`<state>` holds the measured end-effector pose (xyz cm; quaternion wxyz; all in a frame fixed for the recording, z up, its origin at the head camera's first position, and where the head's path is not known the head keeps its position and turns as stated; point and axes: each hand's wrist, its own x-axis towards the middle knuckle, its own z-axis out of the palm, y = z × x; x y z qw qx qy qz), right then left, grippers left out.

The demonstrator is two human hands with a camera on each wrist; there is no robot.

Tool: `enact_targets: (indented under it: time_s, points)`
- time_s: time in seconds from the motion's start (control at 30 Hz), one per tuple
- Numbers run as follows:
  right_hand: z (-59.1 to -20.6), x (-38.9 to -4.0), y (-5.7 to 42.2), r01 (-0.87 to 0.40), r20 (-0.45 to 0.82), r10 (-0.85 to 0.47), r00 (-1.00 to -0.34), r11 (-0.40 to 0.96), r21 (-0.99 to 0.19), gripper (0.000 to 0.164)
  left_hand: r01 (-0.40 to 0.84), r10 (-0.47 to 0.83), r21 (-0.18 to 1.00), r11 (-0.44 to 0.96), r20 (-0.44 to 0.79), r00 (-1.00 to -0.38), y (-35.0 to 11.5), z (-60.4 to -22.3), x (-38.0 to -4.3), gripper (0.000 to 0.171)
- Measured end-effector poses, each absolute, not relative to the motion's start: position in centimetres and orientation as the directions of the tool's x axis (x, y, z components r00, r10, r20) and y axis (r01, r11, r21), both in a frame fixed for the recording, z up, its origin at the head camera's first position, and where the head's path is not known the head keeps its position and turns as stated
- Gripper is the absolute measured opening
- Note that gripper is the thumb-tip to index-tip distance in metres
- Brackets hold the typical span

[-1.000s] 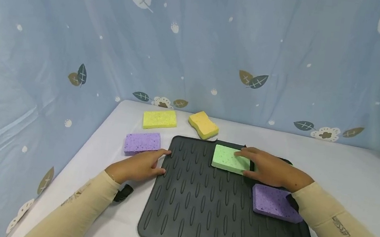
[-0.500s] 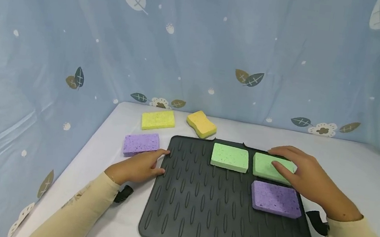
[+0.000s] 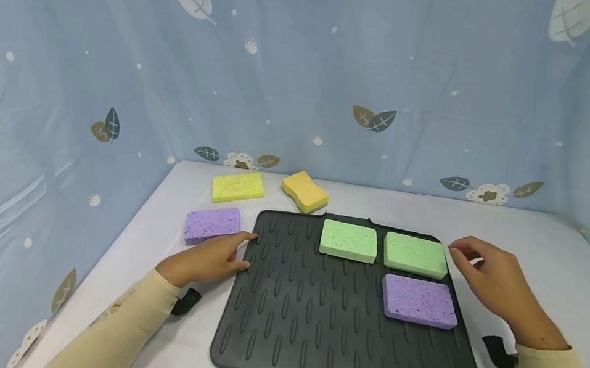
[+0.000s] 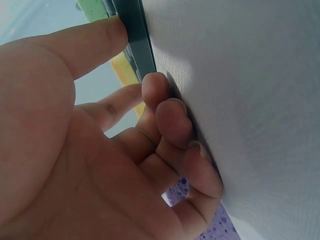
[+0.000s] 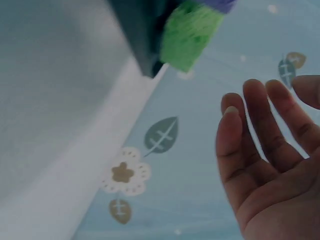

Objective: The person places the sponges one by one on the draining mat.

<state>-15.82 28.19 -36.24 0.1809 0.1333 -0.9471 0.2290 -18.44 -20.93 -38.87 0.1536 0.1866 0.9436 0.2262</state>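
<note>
A dark grey ridged mat lies on the white cloth. Two light green sponges, a left one and a right one, sit side by side along its far edge. Just in front of the right one is a purple sponge. My left hand touches the mat's left edge with thumb and index finger spread apart; its other fingers rest loosely bent on the cloth, as the left wrist view shows. Beyond the mat's right edge, my right hand hovers with relaxed fingers, holding nothing.
Off the mat to the left, a second purple sponge lies beside my left hand. Behind it is a bright yellow sponge, and a waisted orange-yellow sponge touches or nearly touches the mat's far edge. A blue leaf-patterned curtain hangs behind.
My right hand has moved right, from the left green sponge to the right one and then off the mat, uncovering both. My left hand has stayed at the mat's edge.
</note>
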Motion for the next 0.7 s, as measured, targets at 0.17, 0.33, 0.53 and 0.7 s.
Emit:
enact_targets:
  time_s: [0.17,0.33,0.53,0.7]
  points:
    - [-37.0,-16.4,29.3,-0.207,0.205,-0.128,-0.970,0.877,-0.434,0.019,0.278,0.417,0.483,0.831,-0.208,-0.885,-21.1,-38.9,-18.4,0.062]
    - [-37.8,-16.8,30.4,-0.115,0.018,-0.120,-0.993,0.890,-0.441,0.025,0.276,0.414,0.481,0.832,-0.210,-0.886,-20.9,-38.9,-18.5,0.063]
    - [-38.7,-16.8,31.1,-0.040,-0.232,-0.162,-0.959,0.889,-0.456,0.031,0.283,0.421,0.478,0.831,-0.209,-0.883,-20.9,-38.9,-18.5,0.063]
    - [-39.3,-17.0,31.1,-0.058,-0.303,-0.233,-0.924,0.869,-0.492,0.026,0.290,0.425,0.482,0.827,-0.196,-0.884,-21.0,-38.8,-18.3,0.063]
